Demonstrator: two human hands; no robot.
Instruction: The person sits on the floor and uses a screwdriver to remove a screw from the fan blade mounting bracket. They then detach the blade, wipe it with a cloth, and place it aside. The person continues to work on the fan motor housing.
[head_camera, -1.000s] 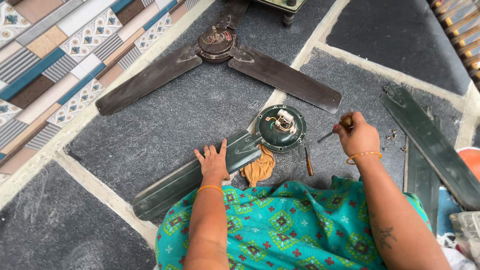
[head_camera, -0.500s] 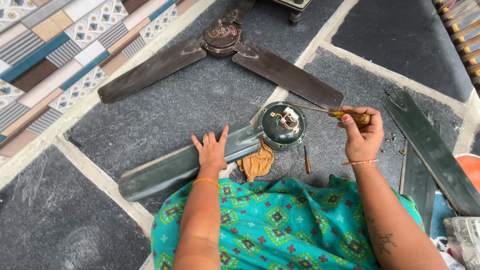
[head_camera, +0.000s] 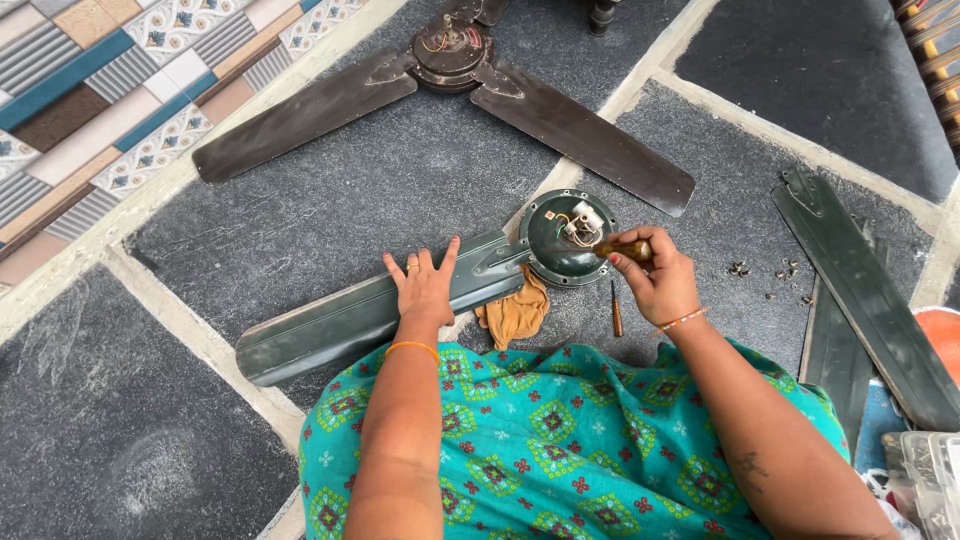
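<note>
Blades (head_camera: 860, 300) were already removed, one blade (head_camera: 370, 315) pinned flat by the left hand (head_camera: 425, 285), a screwdriver (head_camera: 625, 250) gripped by the right hand (head_camera: 655, 275) at the motor (head_camera: 565, 240).

Dusty matt metal fan blade (head_camera: 350, 320), rough grey stone floor (head_camera: 330, 210), soft orange cloth (head_camera: 515, 312)

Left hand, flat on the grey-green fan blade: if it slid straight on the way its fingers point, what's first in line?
The left hand points up the picture, across the grey-green metal fan blade. Past the blade's far edge lies bare dark stone floor, then probably the brown ceiling fan's blade. Way looks free until there.
</note>
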